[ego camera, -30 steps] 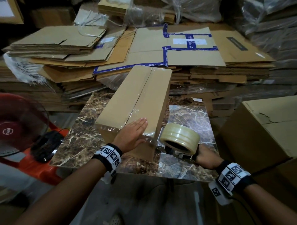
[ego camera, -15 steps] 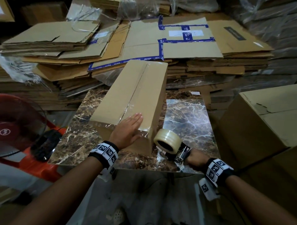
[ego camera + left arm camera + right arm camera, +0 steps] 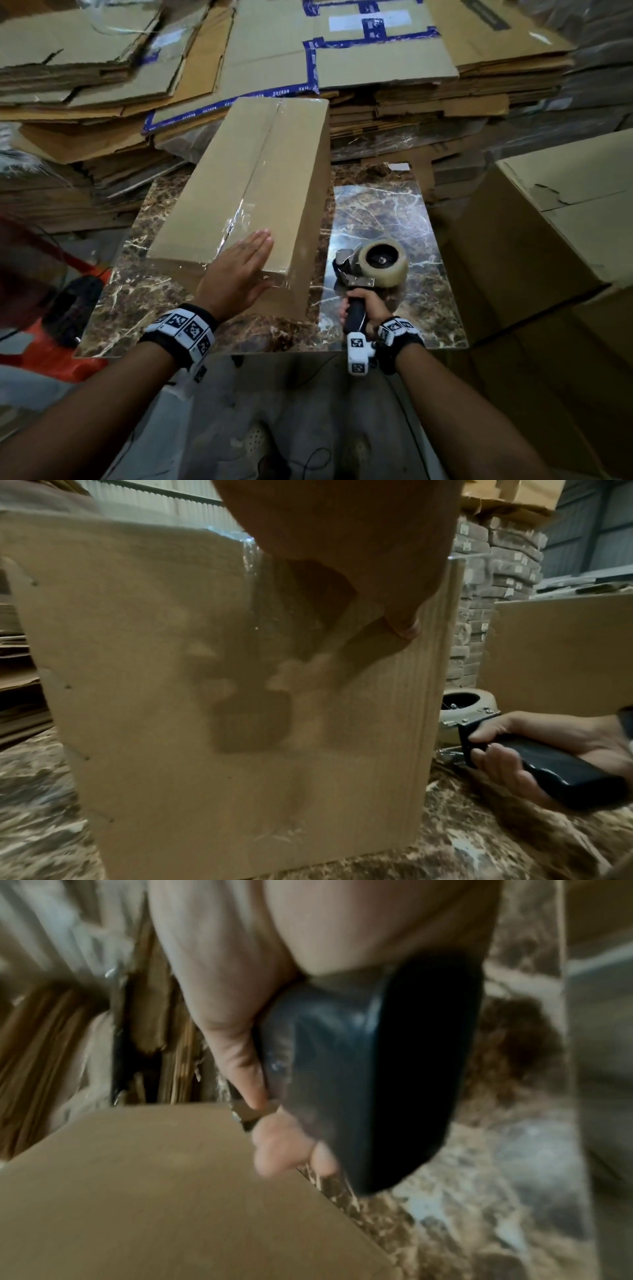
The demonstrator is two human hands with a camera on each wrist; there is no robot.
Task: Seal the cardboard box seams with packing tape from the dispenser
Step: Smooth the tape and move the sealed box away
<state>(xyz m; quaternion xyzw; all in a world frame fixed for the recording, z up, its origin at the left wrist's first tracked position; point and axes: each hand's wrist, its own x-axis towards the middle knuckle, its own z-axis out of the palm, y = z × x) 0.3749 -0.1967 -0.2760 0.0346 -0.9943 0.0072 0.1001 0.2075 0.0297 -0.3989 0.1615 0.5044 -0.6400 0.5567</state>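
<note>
A long cardboard box lies on the marble table, with clear tape along its top seam and over its near end. My left hand lies flat on the near top edge, fingers straight, thumb down on the end face. My right hand grips the black handle of the tape dispenser, which lies on the table just right of the box. Its clear tape roll faces up.
Stacks of flattened cartons fill the back. A large closed carton stands against the table's right side. A red fan and an orange stool sit at the left.
My right hand has lowered the dispenser from the box's near end and turned it flat onto the table beside the box. My left hand has stayed flat on the box's near top edge.
</note>
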